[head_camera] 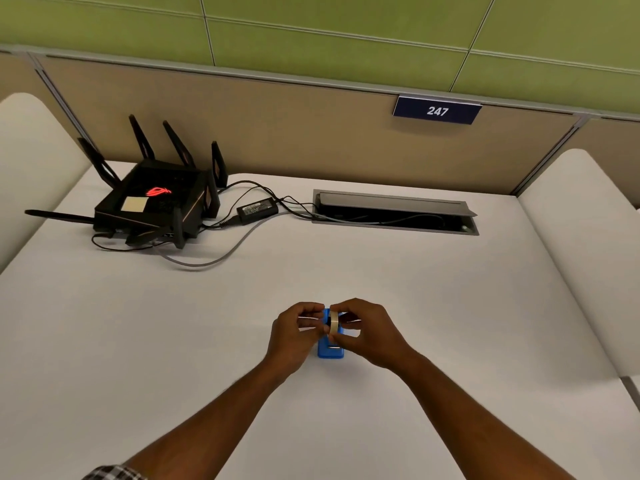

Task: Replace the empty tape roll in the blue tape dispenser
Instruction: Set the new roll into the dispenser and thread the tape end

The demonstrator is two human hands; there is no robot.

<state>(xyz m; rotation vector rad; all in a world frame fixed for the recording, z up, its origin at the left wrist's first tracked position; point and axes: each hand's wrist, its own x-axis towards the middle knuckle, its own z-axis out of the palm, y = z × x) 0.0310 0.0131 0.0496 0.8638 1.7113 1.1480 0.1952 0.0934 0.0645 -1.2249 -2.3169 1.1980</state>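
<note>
A checked sleeve [114,472] edges the left forearm at the bottom of the view. Both hands meet over the white table [450,306]. The left hand [294,336] curls its fingers beside the blue tape dispenser [330,349], though what it grips cannot be told. The right hand [367,332] pinches a pale tape roll [334,322] upright above the dispenser. Farther back sit a black router [156,202], its power adapter [257,210] and an open cable tray [394,211].
</note>
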